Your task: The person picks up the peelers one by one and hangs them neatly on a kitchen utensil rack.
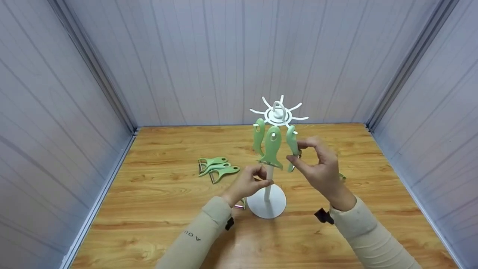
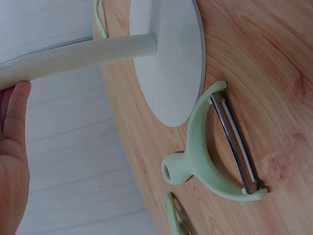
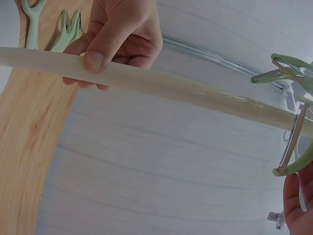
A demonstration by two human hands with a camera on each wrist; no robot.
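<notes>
A white rack [image 1: 267,205] with a round base, a pole and a ring of curved hooks [image 1: 278,116] stands on the table. My left hand [image 1: 244,184] grips its pole [image 3: 195,95], thumb on one side and fingers round the other. Two green peelers hang from front hooks, one at the left [image 1: 258,136] and one in the middle [image 1: 273,147]. My right hand [image 1: 322,168] pinches a third green peeler [image 1: 292,139] between thumb and fingers; its handle top is at a hook's tip. In the right wrist view, fingers [image 3: 292,200] touch the peeler's head.
Several green peelers [image 1: 218,167] lie in a cluster left of the rack. Another peeler [image 2: 198,152] rests right beside the base, and part of one [image 1: 342,177] shows behind my right hand. Pale panel walls [image 1: 209,63] enclose the wooden table [image 1: 160,209].
</notes>
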